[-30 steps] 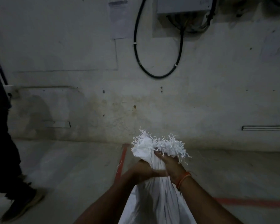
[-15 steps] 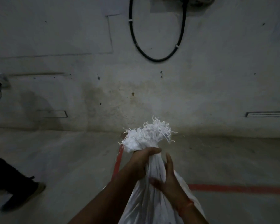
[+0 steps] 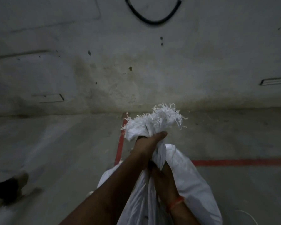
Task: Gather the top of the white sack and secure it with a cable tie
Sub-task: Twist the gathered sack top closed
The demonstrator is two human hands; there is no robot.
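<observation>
A white woven sack (image 3: 190,181) stands in front of me, its body filling the lower middle of the head view. Its top is bunched into a tight neck with a frayed, fringed end (image 3: 154,122) sticking up above my fist. My left hand (image 3: 146,146) is clenched around that gathered neck. My right hand (image 3: 162,176), with an orange thread on the wrist, grips the twisted neck just below the left hand. No cable tie is visible on the sack or in either hand.
A stained concrete wall (image 3: 136,70) rises just behind the sack, with a black cable loop (image 3: 152,21) hanging high on it. Red floor lines (image 3: 240,162) run right and toward the wall. Another person's dark shoe (image 3: 10,187) is at the left edge. A thin white strand (image 3: 250,215) lies at lower right.
The right hand has slid down from the fringe to grip the neck below my left fist. The view has tilted down, and the person at left has stepped further out of frame.
</observation>
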